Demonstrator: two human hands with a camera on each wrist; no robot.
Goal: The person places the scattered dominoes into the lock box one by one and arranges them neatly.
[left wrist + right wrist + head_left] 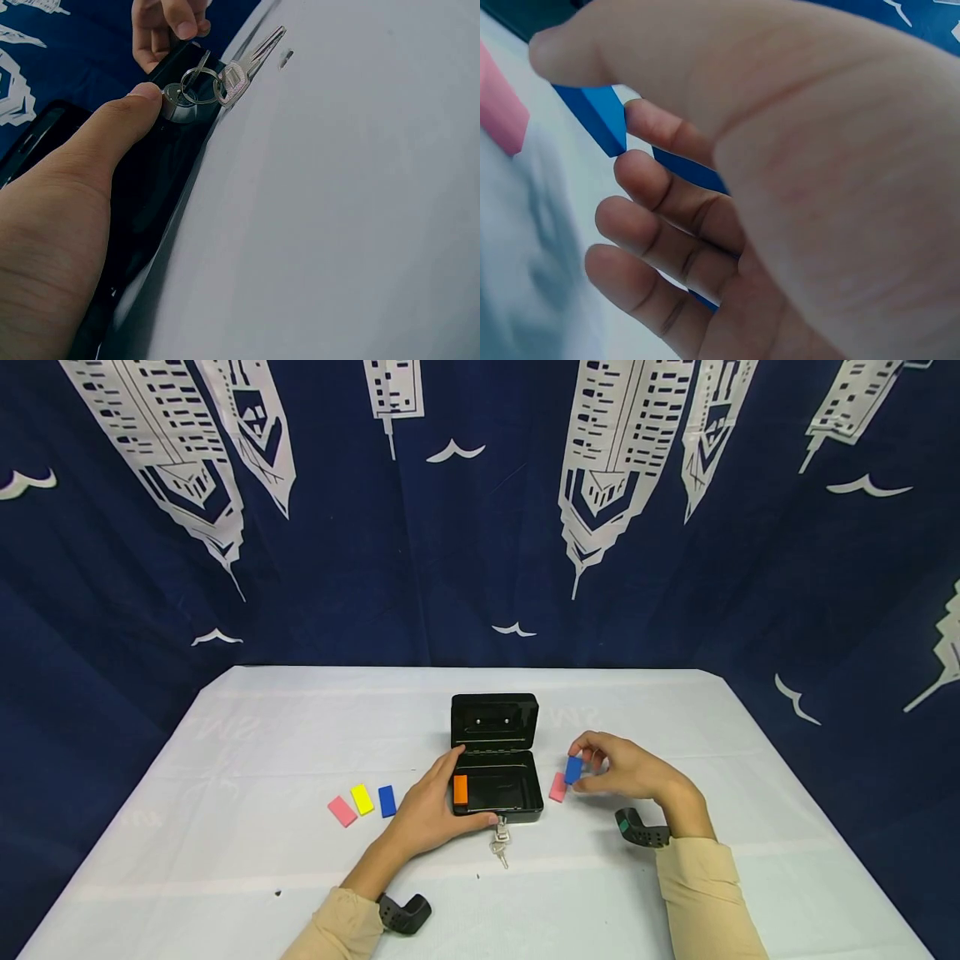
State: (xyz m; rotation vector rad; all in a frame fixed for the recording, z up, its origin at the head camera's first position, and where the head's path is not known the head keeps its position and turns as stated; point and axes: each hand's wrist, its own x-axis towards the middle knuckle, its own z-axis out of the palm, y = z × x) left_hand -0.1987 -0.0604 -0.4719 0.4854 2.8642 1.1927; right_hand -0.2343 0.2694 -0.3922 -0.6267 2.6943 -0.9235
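Note:
A black metal cash box [538, 785] lies with its lid raised, an orange block [461, 790] at the left inside it. My left hand [431, 806] holds the box by its left side, fingertips near the hinge, thumb along the front edge by the lock [180, 105]. A ring with keys [236, 81] hangs from that lock. To the right of the box, my right hand [626, 767] pinches a blue block [573, 770] between thumb and fingers; the thumb covers its upper end in the right wrist view. A pink block [557, 787] lies on the table just beside it.
Left of the box, a pink block [342, 812], a yellow block [362, 799] and another blue block [387, 802] lie in a loose row on the white table [225, 860]. A dark blue curtain [480, 552] with white printed buildings hangs behind the table.

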